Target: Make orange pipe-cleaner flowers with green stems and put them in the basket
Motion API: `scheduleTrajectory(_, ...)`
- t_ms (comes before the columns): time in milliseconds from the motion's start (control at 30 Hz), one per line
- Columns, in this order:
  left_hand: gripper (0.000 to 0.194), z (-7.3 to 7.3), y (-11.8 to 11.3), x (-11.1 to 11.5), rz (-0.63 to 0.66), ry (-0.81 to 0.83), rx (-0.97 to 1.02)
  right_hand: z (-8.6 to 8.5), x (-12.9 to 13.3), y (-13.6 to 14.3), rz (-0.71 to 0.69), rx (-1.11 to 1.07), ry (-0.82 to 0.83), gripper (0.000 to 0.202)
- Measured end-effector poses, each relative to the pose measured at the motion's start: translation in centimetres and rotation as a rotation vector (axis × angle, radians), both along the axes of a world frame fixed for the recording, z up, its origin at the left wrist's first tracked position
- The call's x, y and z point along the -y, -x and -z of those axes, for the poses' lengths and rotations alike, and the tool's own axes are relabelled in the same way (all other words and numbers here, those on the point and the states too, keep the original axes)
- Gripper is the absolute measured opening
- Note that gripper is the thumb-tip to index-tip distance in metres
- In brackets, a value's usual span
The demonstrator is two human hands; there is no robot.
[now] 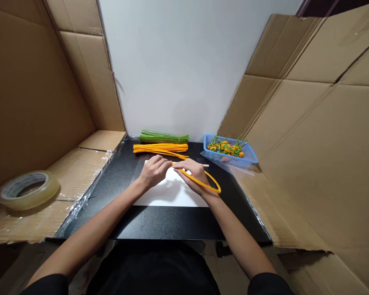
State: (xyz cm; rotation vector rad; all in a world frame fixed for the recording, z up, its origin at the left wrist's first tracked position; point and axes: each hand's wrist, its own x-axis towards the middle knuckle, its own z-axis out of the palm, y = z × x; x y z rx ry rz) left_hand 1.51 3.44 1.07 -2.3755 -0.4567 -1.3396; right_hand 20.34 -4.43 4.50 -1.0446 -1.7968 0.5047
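Orange and bendy, one slender strand looped from the pinching grip of left hand and right hand above white paper, seemingly unfinished! Orange-and-green pieces looked done in the blue mesh basket; straight orange bundle and green bundle lay unworked.

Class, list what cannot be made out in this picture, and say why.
All in the head view:
- Fingers' grip on the orange strip: covered by the left hand and right hand.
- One end of the pale stick: behind the right hand.
- Print inside the tape roll: too small.
- Number of orange pieces in the blue basket: they overlap.
- Upper sleeves: cut off by the bottom edge.
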Motion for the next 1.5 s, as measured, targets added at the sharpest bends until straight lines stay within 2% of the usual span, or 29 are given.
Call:
scheduleTrajectory(133,0.011,0.1,-0.4,0.0,-0.016,0.119,0.161,0.7,0.1,0.7,0.012,-0.047,-0.006,0.013)
scheduleTrajectory(300,0.012,0.1,-0.8,0.4,0.002,0.256,0.330,1.0,-0.6,0.7,0.024,-0.301,0.206,0.016)
scheduleTrajectory(367,0.014,0.1,-1.0,0.7,0.036,0.377,0.417,1.3,-1.1,0.7,-0.009,-0.435,0.314,0.021)
scheduleTrajectory(467,0.020,0.1,-1.5,1.2,0.081,0.672,0.562,1.8,-1.7,0.7,-0.040,-0.619,0.456,0.025)
scheduleTrajectory(533,0.025,0.1,-1.9,1.3,0.146,0.896,0.624,2.1,-1.9,0.7,-0.052,-0.715,0.551,0.029)
scheduleTrajectory(600,0.030,0.1,-2.2,1.2,0.265,1.089,0.625,2.3,-2.0,0.6,-0.064,-0.793,0.643,0.034)
scheduleTrajectory(667,0.034,0.1,-2.3,0.9,0.389,1.213,0.577,2.3,-2.2,0.3,-0.070,-0.853,0.729,0.037)
scheduleTrajectory(733,0.035,-0.1,-2.1,0.6,0.462,1.250,0.519,2.2,-2.3,-0.1,-0.072,-0.876,0.789,0.039)
scheduleTrajectory(833,0.029,-0.5,-1.4,0.2,0.483,1.137,0.369,2.1,-2.5,-0.8,-0.043,-0.819,0.789,0.036)
scheduleTrajectory(1000,0.013,-1.5,-0.1,0.0,0.393,0.678,-0.033,2.0,-2.7,-1.6,0.028,-0.652,0.711,0.034)
scheduleTrajectory(1100,0.019,-1.7,0.3,-0.3,0.295,0.396,-0.291,1.6,-2.7,-2.4,0.026,-0.544,0.694,0.033)
scheduleTrajectory(1167,0.023,-1.4,0.4,-0.6,0.234,0.277,-0.423,1.3,-2.6,-3.0,-0.024,-0.432,0.700,0.032)
scheduleTrajectory(1267,0.022,-0.5,0.1,-0.8,0.165,0.186,-0.542,1.0,-2.4,-3.4,-0.055,-0.270,0.683,0.031)
scheduleTrajectory(1367,0.021,0.5,-0.6,-0.6,0.110,0.152,-0.571,1.2,-2.4,-2.9,-0.003,-0.262,0.614,0.032)
scheduleTrajectory(1433,0.021,1.1,-1.1,-0.3,0.053,0.192,-0.532,1.7,-2.4,-2.3,0.025,-0.319,0.580,0.033)
scheduleTrajectory(1500,0.019,1.5,-1.4,-0.1,-0.024,0.311,-0.423,2.1,-2.4,-1.6,0.053,-0.357,0.536,0.033)
